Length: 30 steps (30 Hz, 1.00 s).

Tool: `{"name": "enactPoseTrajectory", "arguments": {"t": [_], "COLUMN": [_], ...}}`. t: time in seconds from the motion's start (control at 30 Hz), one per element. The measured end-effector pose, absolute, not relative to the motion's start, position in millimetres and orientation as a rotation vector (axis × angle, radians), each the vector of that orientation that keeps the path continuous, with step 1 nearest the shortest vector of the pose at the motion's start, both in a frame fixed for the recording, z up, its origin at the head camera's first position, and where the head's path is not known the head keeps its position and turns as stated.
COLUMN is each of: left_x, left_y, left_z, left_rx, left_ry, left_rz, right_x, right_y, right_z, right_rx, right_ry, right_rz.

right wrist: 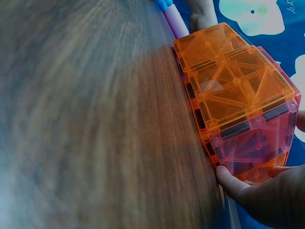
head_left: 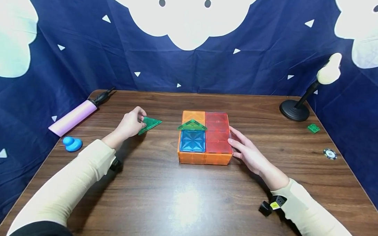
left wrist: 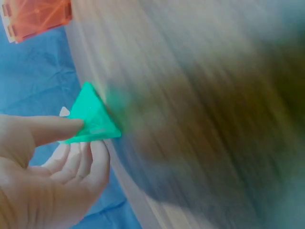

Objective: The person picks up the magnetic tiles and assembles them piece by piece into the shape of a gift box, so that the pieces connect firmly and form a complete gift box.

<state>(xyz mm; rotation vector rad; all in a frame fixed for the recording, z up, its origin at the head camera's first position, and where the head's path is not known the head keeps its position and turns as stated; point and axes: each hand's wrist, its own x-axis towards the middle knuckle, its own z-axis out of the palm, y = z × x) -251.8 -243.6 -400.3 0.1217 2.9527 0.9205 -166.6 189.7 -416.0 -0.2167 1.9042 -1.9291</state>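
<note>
— While the right hand [head_left: 248, 153] lies with straight fingers against the right wall of the orange-and-red translucent magnetic-tile box [head_left: 205, 139], what is the other one doing?

— The left hand [head_left: 130, 123] pinches a loose green translucent plastic triangle tile [head_left: 149, 124] between thumb and fingertips, left of the box and nearer the left edge of the brown wooden desk [head_left: 186, 197]. Its wrist view shows the thumb on top and the fingers curled beneath the tile.

— How far along does the build look?

— Judging by the head view, the box's walls stand, a red square closes the right half of the top, and a blue square tile [head_left: 192, 140] fills the front left. A second green triangle tile [head_left: 192, 125] already sits tilted above the blue one. The pinched triangle looks like the piece not yet placed; how many more are needed cannot be told.

— Anything else about?

— A lilac cylindrical hand pump [head_left: 76, 115] and a blue rubber duck [head_left: 71, 143] near the left edge; a black-based stand [head_left: 295, 109], a small green brick [head_left: 313, 128] and a poker chip [head_left: 329, 154] towards the right.
</note>
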Motion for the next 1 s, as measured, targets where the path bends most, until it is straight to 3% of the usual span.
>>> {"name": "enactPoseTrajectory", "arguments": {"t": [0.4,0.67,0.83,1.0], "left_x": [-252,-249,-249,-251], "left_y": [-213,-147,-103,-70], "left_z": [-361,-317,-309,-308], "left_rx": [0.349,0.741,1.036,1.158], "left_ry": [2.956,2.946,2.822,2.673], "left_rz": [1.212,1.271,1.196,1.126], "right_x": [-167,-168,-169,-168], "right_y": [190,192,193,192], "right_z": [-416,-418,-419,-418], "right_rx": [-0.228,-0.224,-0.227,-0.239], "right_ry": [1.904,1.911,1.907,1.9], "right_rz": [-1.925,-1.923,-1.935,-1.934]}}
